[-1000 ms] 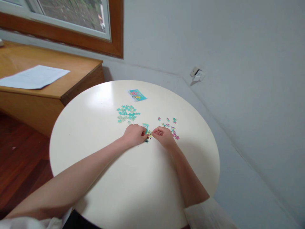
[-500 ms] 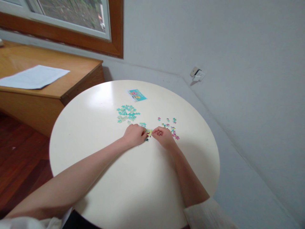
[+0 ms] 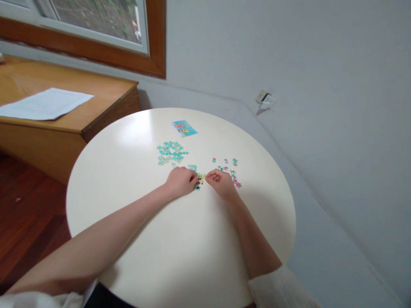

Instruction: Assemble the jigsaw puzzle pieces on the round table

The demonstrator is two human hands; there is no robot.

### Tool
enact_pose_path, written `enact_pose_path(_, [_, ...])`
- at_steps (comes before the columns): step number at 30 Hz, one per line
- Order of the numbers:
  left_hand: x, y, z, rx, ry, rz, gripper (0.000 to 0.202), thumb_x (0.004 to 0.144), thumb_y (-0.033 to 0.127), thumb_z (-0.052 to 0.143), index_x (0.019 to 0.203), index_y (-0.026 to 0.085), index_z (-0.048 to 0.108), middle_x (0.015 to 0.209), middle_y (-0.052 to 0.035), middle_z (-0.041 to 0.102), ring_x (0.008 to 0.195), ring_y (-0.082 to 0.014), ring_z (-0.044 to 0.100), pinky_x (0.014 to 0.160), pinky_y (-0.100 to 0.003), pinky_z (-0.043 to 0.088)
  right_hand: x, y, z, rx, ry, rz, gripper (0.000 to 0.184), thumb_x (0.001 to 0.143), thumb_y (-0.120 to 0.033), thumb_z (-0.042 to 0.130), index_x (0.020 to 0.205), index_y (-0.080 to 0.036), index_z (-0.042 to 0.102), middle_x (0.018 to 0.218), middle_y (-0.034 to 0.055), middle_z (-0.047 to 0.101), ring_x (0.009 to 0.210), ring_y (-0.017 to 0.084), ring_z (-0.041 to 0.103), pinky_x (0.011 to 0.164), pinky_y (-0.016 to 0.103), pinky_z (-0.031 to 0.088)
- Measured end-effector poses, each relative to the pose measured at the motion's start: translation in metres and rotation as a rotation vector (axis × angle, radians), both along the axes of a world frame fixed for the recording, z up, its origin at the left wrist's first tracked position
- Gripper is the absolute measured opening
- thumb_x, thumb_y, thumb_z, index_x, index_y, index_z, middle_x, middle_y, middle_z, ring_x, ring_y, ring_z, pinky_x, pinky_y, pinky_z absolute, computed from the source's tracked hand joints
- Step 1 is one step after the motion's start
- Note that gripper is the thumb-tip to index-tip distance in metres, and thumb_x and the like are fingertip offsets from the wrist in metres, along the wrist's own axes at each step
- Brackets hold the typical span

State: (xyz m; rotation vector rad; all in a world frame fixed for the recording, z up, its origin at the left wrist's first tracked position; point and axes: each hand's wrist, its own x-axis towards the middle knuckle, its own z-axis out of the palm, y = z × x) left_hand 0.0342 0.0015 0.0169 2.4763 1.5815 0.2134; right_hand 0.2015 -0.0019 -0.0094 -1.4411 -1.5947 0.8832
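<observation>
Between my hands lies a small cluster of yellow and dark jigsaw pieces (image 3: 201, 178) on the round white table (image 3: 180, 244). My left hand (image 3: 182, 180) rests at the cluster's left side, its fingers curled and their tips partly hidden. From the right, my right hand (image 3: 220, 182) reaches the cluster's edge with thumb and finger pinched; whatever is in the pinch is too small to make out. Teal jigsaw pieces (image 3: 171, 152) lie in a loose heap beyond my left hand. Pink and multicoloured pieces (image 3: 235, 176) are scattered beyond and beside my right hand.
A picture card (image 3: 185, 128) in blue with colourful figures lies near the table's far side. At the left stands a wooden desk (image 3: 105, 92) with white paper (image 3: 45, 104) on it. The wall (image 3: 289, 51) with a socket (image 3: 266, 99) borders the table on the right.
Both hands stay almost in place over the cluster. My right hand's pinched fingertips have shifted very slightly to the right. The scattered pieces look the same.
</observation>
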Motion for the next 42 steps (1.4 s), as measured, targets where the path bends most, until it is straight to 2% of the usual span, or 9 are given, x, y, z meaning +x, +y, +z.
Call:
enact_pose_path(5, [-0.001,0.001,-0.002,-0.01,-0.038,0.022,0.033,0.086,0.036,0.035,0.076,0.019,0.062,0.074,-0.0065,0.067,0.072,-0.0213,0.062,0.06,-0.027,0.037,0.001,0.002,-0.001,0.045,0.02,-0.082,0.01,0.062,-0.028,0.055,0.064,-0.019,0.056,0.051,-0.0034,0.049,0.047,0.01,0.044,0.047,0.023,0.036])
enact_pose_path(11, [-0.001,0.001,-0.003,-0.02,-0.089,0.057,0.023,0.085,0.035,0.039,0.088,0.021,0.057,0.076,-0.0039,0.066,0.074,-0.0205,0.062,0.059,-0.026,0.037,0.01,0.005,-0.001,0.133,-0.038,-0.243,0.007,0.063,-0.027,0.053,0.063,-0.02,0.055,0.05,-0.0032,0.049,0.048,0.011,0.044,0.048,0.023,0.038])
enact_pose_path(16, [-0.001,0.002,-0.005,-0.028,-0.108,0.063,0.021,0.084,0.032,0.042,0.096,0.023,0.056,0.078,-0.0031,0.067,0.077,-0.02,0.062,0.063,-0.026,0.039,0.024,0.007,-0.003,0.224,-0.236,-0.364,0.009,0.065,-0.025,0.05,0.066,-0.02,0.058,0.059,-0.0005,0.055,0.056,0.013,0.047,0.056,0.025,0.039])
enact_pose_path(21, [-0.002,0.002,-0.006,-0.027,-0.11,0.055,0.024,0.083,0.031,0.042,0.102,0.023,0.055,0.082,-0.0035,0.068,0.08,-0.0208,0.063,0.065,-0.027,0.041,0.035,0.007,-0.003,0.203,-0.418,-0.43,0.017,0.067,-0.021,0.048,0.074,-0.019,0.064,0.072,0.0027,0.062,0.062,0.015,0.051,0.063,0.028,0.04])
enact_pose_path(29, [-0.003,0.002,-0.006,-0.023,-0.145,0.058,0.024,0.083,0.03,0.042,0.1,0.023,0.057,0.088,-0.004,0.068,0.083,-0.0202,0.062,0.067,-0.026,0.042,0.044,0.006,-0.002,0.228,-0.592,-0.518,0.027,0.072,-0.017,0.043,0.081,-0.018,0.068,0.081,0.0065,0.064,0.067,0.017,0.051,0.072,0.031,0.039])
enact_pose_path(33, [-0.003,0.002,-0.008,-0.019,-0.175,0.057,0.022,0.082,0.027,0.042,0.096,0.022,0.058,0.087,-0.0039,0.067,0.081,-0.0187,0.061,0.067,-0.025,0.042,0.05,0.007,-0.005,0.241,-0.603,-0.556,0.027,0.073,-0.017,0.043,0.081,-0.02,0.068,0.081,0.0057,0.064,0.071,0.017,0.053,0.071,0.03,0.038])
enact_pose_path(42, [-0.004,0.004,-0.009,0.073,-0.205,0.021,0.021,0.083,0.025,0.041,0.088,0.02,0.061,0.088,-0.0057,0.062,0.081,-0.0188,0.058,0.069,-0.028,0.041,0.058,0.007,-0.006,0.168,-0.564,-0.58,0.023,0.071,-0.017,0.048,0.082,-0.019,0.069,0.086,0.0066,0.065,0.075,0.019,0.056,0.073,0.032,0.039])
